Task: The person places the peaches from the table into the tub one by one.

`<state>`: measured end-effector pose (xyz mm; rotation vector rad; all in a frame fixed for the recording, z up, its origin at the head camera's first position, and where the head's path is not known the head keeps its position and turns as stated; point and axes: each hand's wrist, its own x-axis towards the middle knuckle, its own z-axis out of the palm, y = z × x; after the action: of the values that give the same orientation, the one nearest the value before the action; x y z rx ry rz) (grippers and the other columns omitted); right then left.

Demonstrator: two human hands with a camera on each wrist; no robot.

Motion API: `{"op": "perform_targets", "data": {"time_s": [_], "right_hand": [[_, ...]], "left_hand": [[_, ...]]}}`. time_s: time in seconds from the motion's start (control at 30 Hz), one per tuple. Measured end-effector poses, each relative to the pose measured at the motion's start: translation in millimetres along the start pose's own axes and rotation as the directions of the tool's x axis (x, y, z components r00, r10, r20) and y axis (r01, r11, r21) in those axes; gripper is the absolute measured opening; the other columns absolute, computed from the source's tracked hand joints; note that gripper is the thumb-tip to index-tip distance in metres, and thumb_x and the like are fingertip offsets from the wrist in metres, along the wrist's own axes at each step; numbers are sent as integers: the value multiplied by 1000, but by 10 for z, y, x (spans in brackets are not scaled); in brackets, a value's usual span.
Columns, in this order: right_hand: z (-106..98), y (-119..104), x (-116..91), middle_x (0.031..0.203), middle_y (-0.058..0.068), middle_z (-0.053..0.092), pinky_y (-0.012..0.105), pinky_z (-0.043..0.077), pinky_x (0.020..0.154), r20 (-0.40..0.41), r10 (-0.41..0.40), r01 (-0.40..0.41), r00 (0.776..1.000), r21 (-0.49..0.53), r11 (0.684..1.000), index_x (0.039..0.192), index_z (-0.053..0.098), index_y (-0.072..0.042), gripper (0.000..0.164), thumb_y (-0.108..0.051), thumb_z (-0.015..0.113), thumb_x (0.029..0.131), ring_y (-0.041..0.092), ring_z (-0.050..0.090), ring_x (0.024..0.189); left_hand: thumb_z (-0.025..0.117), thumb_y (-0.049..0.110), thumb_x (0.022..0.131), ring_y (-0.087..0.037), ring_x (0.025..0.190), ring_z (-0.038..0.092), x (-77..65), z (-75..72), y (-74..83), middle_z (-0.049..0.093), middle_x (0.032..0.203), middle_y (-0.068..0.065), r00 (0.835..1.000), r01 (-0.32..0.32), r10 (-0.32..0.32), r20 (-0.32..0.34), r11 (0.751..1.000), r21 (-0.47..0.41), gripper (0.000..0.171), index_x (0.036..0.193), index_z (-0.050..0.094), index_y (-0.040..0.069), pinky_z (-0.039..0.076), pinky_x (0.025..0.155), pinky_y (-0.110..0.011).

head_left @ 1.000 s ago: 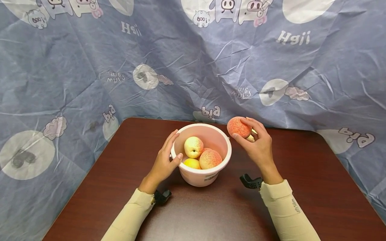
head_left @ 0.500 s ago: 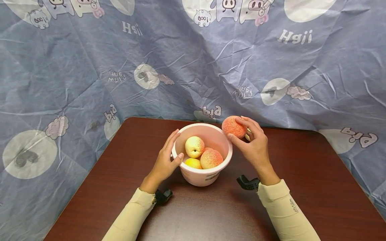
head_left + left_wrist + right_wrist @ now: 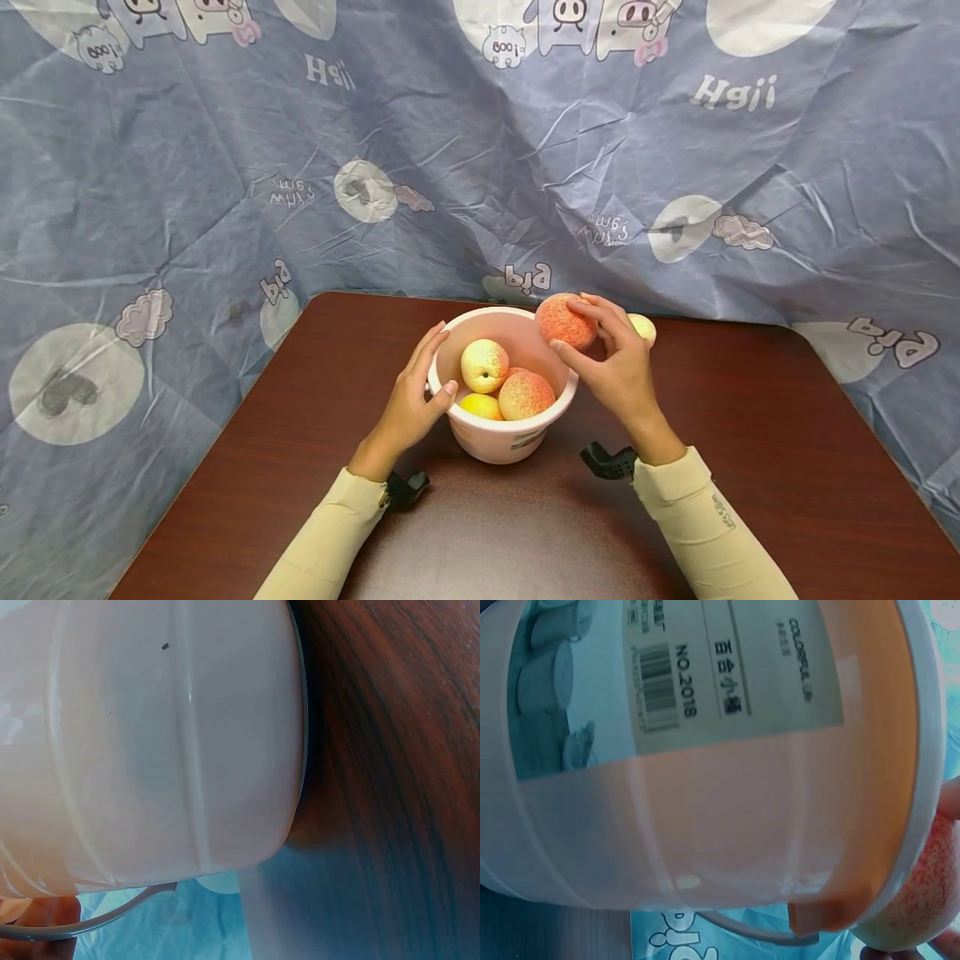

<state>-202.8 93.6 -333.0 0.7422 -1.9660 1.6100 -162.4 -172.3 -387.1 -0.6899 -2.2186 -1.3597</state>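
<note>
A pale pink bucket [image 3: 495, 442] stands upright on the table. My left hand [image 3: 408, 404] holds its left side, thumb hooked over the rim and fingers along the outer wall; fingertips show by the handle [image 3: 112, 919] in the left wrist view. With my right hand [image 3: 618, 362] I grip a red peach [image 3: 566, 322] over the bucket's back right rim. That same peach [image 3: 922, 900] appears beside the rim in the right wrist view. Inside the bucket lie a pale peach [image 3: 483, 365], a speckled peach [image 3: 527, 396], a yellow fruit [image 3: 482, 407] and another reddish fruit, mostly hidden.
Behind my right hand, a pale round fruit [image 3: 643, 330] sits partly hidden near the table's far edge. The dark brown table [image 3: 765, 433] reaches a blue printed cloth [image 3: 450, 167] at the back. Each wrist wears a black camera mount [image 3: 609, 461].
My right hand has carried the red peach leftward, from beside the bucket to over its rim. The pale fruit behind that hand shows more fully. My left hand stays put.
</note>
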Motion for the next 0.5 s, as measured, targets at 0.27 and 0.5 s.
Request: {"op": "perform_targets", "data": {"time_s": [0.27, 0.5], "right_hand": [[62, -48, -13, 128, 26, 51, 32, 41, 102, 26, 9, -9, 1000, 17, 1000, 117, 63, 9, 50, 11, 78, 70, 30, 50, 120], [122, -91, -37, 130, 25, 51, 34, 40, 103, 88, 12, -15, 996, 34, 999, 118, 63, 8, 50, 11, 77, 71, 27, 49, 121]], "left_hand": [[56, 14, 84, -41, 134, 36, -2, 0, -11, 31, 152, -20, 1000, 6, -6, 1, 1000, -4, 64, 141, 37, -9, 33, 106, -53], [56, 11, 83, -41, 135, 35, -6, 3, -5, 30, 152, -20, 1000, 7, -7, 2, 1000, -5, 65, 142, 36, -9, 33, 106, -53]]}}
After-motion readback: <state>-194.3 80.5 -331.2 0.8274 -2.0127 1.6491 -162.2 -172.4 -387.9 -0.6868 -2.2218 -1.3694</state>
